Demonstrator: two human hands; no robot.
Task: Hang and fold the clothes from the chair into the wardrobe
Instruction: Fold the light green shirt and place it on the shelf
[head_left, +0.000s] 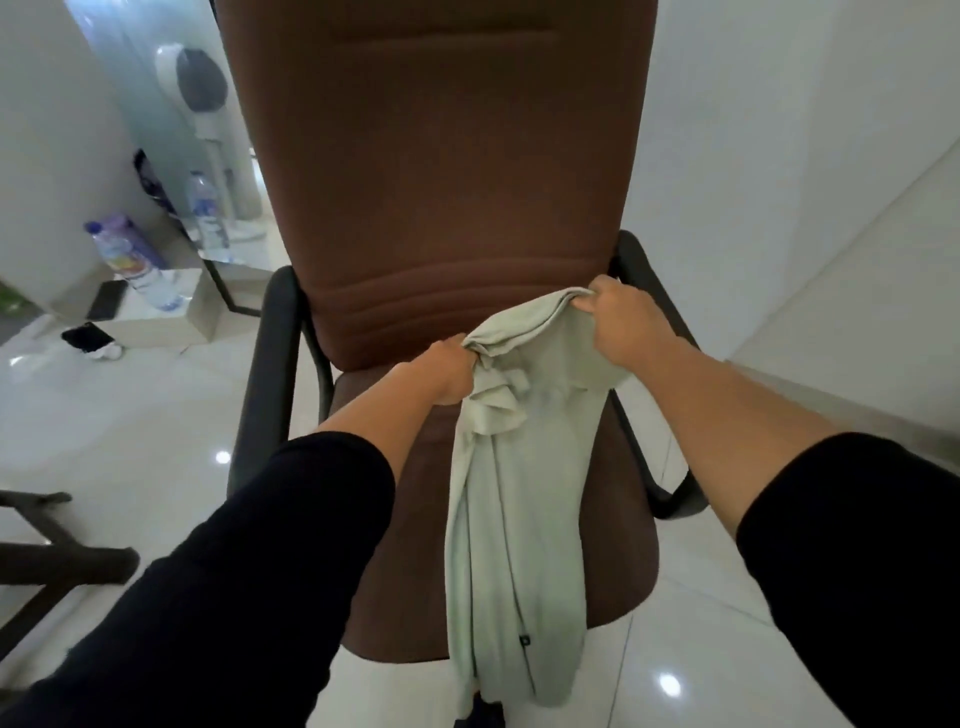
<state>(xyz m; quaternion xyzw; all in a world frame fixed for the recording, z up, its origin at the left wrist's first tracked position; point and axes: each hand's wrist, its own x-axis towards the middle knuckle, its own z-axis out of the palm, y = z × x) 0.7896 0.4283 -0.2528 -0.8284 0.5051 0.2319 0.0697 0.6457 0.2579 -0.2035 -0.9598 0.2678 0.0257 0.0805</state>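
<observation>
You've got the pale green soft cotton garment (511, 519) hanging in front of the brown upholstered office chair with black armrests (441, 182), its top edge level with the base of the chair's backrest and its lower end draped down past the front of the chair's seat, near the white tiled floor (130, 441). It looks light and limp, with no stiffness at all, so it should sag and twist wherever you don't support it; not slippery by the look of it, not fragile, and a pinch ought to hold it fine. Your best hold is probably the top hem or shoulder line, with the two grip points spread apart so the cloth opens flat for hanging or folding. Your left hand (447, 376) is over the rear of the chair's seat, fingers curled tight round a bunched wad of the fabric's upper left part. Your right hand (626, 322) sits higher, beside the chair's right armrest, fingers closed in a fist on the gathered top edge, cloth poking out past the knuckles. Both fists are fully closed, nothing loose. The garment is bunched and creased between your hands, so I'd judge it needs a shake or a regrip at the corners before it goes anywhere. No wardrobe in view. To the left of the chair, two clear plastic water bottles (135, 260) stand on a low white counter (171, 317).
</observation>
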